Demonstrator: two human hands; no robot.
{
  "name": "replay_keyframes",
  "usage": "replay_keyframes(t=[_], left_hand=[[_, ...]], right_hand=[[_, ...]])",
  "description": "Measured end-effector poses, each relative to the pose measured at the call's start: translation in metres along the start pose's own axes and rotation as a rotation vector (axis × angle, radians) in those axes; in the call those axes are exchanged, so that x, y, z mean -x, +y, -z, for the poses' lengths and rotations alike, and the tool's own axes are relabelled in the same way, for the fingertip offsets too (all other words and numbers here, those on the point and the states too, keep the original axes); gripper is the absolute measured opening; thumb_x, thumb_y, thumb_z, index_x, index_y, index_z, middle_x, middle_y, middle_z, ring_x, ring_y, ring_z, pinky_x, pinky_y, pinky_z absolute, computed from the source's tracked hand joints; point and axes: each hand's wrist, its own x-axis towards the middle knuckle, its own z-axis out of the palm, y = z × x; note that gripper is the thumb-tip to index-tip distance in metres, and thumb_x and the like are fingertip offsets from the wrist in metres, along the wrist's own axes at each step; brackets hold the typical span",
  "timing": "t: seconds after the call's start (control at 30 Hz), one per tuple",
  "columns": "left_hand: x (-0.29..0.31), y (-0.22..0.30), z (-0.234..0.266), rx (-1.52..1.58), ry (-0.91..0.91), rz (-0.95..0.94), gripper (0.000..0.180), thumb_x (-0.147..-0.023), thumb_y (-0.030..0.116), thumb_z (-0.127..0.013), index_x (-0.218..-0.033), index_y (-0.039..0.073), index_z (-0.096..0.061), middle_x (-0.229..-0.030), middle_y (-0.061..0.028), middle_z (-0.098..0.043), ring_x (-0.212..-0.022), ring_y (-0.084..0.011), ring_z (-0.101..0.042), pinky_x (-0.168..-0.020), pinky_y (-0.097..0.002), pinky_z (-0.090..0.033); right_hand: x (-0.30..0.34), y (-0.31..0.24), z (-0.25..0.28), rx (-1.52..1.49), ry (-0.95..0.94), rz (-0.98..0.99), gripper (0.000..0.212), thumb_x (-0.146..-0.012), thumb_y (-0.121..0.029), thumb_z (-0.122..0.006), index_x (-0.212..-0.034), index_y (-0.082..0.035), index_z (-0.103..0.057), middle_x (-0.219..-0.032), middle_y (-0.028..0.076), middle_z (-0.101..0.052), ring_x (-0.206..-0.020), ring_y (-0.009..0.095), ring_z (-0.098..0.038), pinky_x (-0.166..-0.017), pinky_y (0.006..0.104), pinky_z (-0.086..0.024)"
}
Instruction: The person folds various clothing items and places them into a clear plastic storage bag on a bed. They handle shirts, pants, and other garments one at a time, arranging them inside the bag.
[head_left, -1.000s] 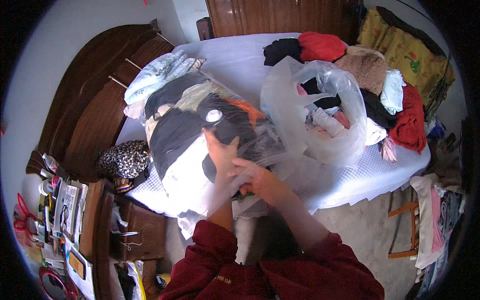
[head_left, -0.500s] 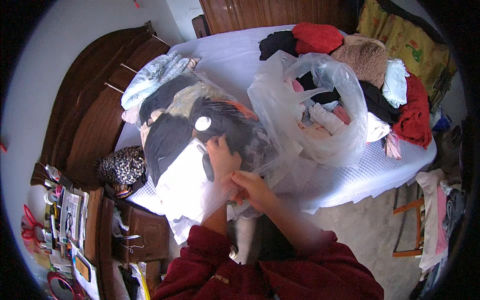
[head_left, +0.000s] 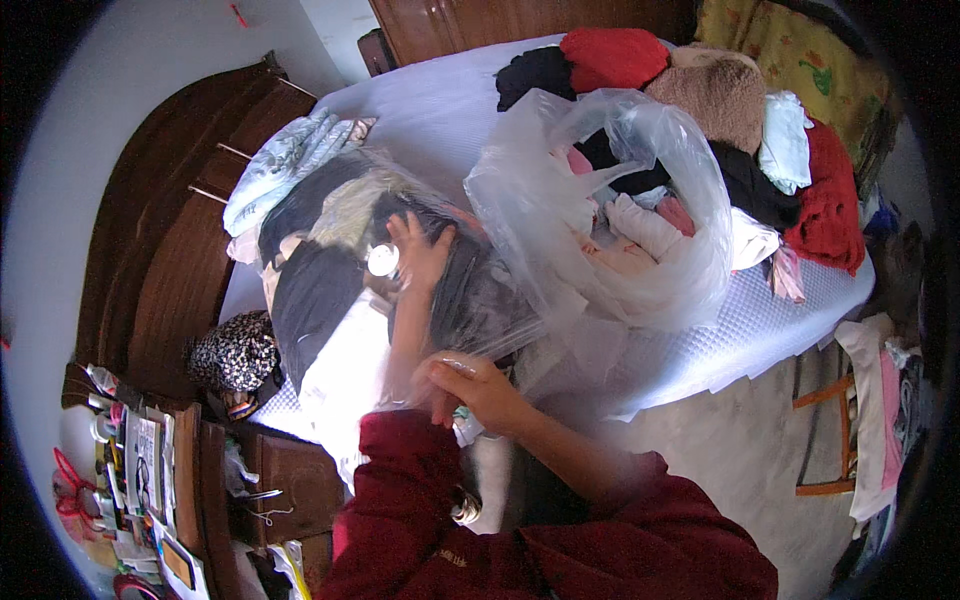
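Note:
A clear plastic storage bag [head_left: 500, 325], full of dark, cream and white clothes, lies on the bed in front of me. My left hand [head_left: 420, 255] reaches inside it under the film, fingers spread over dark clothing [head_left: 372, 215]. Just left of those fingers is a white round cap [head_left: 383, 260], which looks like the bag's valve. Closer to me, my right hand [head_left: 478, 388] is closed on the edge of the bag beside my left forearm. Glare washes out the white garment [head_left: 345, 365] in the bag's near part.
Right of the storage bag stands a big open translucent bag [head_left: 480, 190] with light and dark clothes inside. Folded clothes, among them a red one [head_left: 615, 57] and a brown fleece [head_left: 715, 95], line the far right of the bed. A cluttered desk [head_left: 185, 470] is at lower left.
My left hand has pushed farther into the bag, away from me, and its fingers have spread. My right hand keeps its grip on the bag's edge. The view has shifted slightly.

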Motion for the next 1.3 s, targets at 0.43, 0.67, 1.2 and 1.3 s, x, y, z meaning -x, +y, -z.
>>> replay_keyframes(t=[0.43, 0.67, 1.2, 1.3], left_hand=[[0.104, 0.042, 0.021, -0.245, 0.007, -0.187, 0.074, -0.097, 0.049, -0.052, -0.155, 0.009, -0.028, -0.161, -0.0242, -0.018, -0.148, -0.0422, -0.019, -0.114, -0.0626, -0.021], [0.131, 0.037, 0.017, -0.365, -0.003, -0.238, 0.065, -0.102, 0.036, -0.046, -0.156, 0.008, -0.023, -0.161, -0.0243, -0.015, -0.149, -0.0413, -0.016, -0.114, -0.0612, -0.021], [0.136, 0.039, -0.001, -0.354, 0.013, -0.275, 0.072, -0.096, 0.032, -0.056, -0.155, 0.005, -0.024, -0.162, -0.0242, -0.014, -0.150, -0.0398, -0.012, -0.116, -0.0576, -0.015], [0.139, 0.040, 0.002, -0.303, 0.021, -0.290, 0.072, -0.097, 0.030, -0.056, -0.156, 0.006, -0.022, -0.162, -0.0250, -0.012, -0.150, -0.0414, -0.012, -0.116, -0.0586, -0.013]], right_hand=[[0.062, -0.104, 0.089, 0.493, 0.022, -0.217, 0.040, -0.100, -0.037, -0.055, -0.118, -0.002, -0.064, -0.098, 0.010, -0.071, -0.077, 0.016, -0.068, -0.062, 0.0299, -0.057], [-0.025, -0.077, 0.308, 1.660, 0.632, 0.042, 0.033, -0.090, -0.027, -0.063, -0.111, -0.002, -0.067, -0.100, 0.022, -0.070, -0.089, 0.038, -0.068, -0.080, 0.0416, -0.054], [-0.164, -0.021, 0.350, 0.919, 0.883, -0.022, 0.048, -0.088, -0.040, -0.064, -0.124, -0.009, -0.060, -0.112, 0.019, -0.068, -0.104, 0.036, -0.065, -0.090, 0.0439, -0.051], [-0.167, -0.026, 0.338, 1.027, 0.902, 0.049, 0.049, -0.088, -0.041, -0.063, -0.126, -0.010, -0.059, -0.114, 0.018, -0.067, -0.106, 0.036, -0.065, -0.091, 0.0438, -0.051]])
